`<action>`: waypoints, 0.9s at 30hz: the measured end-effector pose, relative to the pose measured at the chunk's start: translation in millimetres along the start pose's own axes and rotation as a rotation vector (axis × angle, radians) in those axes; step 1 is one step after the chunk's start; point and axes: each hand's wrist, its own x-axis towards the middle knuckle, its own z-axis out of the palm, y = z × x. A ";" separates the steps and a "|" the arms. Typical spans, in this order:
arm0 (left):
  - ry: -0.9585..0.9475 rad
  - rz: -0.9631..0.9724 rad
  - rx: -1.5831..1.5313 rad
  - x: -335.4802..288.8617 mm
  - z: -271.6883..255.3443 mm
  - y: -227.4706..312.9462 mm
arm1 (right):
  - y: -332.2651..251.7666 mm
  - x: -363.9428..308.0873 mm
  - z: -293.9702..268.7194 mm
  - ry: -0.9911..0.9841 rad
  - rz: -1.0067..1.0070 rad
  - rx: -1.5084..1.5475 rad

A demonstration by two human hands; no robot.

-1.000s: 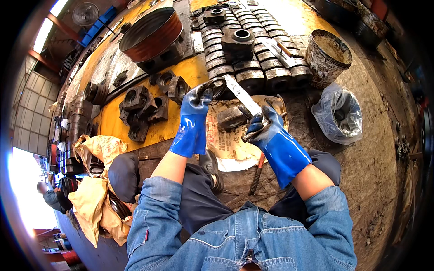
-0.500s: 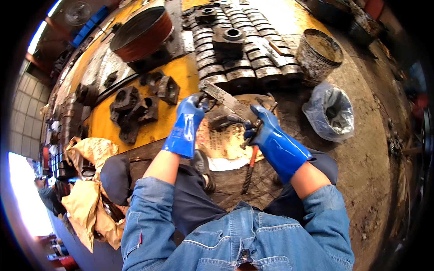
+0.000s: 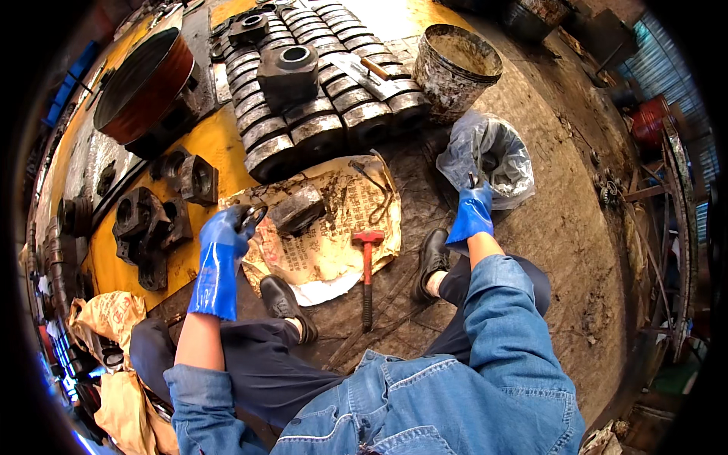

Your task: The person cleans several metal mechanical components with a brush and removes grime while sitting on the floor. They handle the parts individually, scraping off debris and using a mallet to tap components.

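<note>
My left hand [image 3: 223, 229], in a blue rubber glove, is closed round a small dark, curved metal piece [image 3: 253, 217] at the left edge of the brown paper sheet [image 3: 341, 265]. A dark rectangular metal block [image 3: 297, 209] lies on the paper just to its right. My right hand [image 3: 475, 208], in a matching glove, is at the near rim of a container lined with clear plastic [image 3: 523, 163]. Its fingers look closed, with a short dark tip [image 3: 472, 180] sticking up from them; the rest is hidden. A red-headed hammer [image 3: 368, 250] and a bent dark rod [image 3: 373, 186] rest on the paper.
Rows of round metal parts [image 3: 303, 91] stand beyond the paper, with a bored block [image 3: 290, 72] and a trowel-like tool [image 3: 364, 74] on top. A stained bucket [image 3: 455, 76] is beside them. Rough nut-like blocks [image 3: 152, 227] sit on the yellow plate at left.
My hands have parted from over the paper: the right went to the plastic-lined container, the left stayed by the paper's left edge. The flat grey bar between them no longer shows. My view turned right.
</note>
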 end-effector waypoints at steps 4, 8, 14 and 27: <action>-0.074 -0.161 -0.109 -0.7 -1.4 -9.8 | -3.1 -11.8 7.7 -0.197 0.069 -0.451; -0.125 -0.090 0.083 2.0 -6.2 11.6 | -1.0 -25.6 8.5 -0.287 0.056 -0.507; -0.044 0.004 0.147 7.0 -9.2 -7.0 | -69.3 -71.8 -41.4 -0.556 -0.322 -0.673; 0.284 -0.105 -0.333 -7.2 -25.7 30.0 | -145.3 -216.3 -147.1 -1.304 0.284 0.977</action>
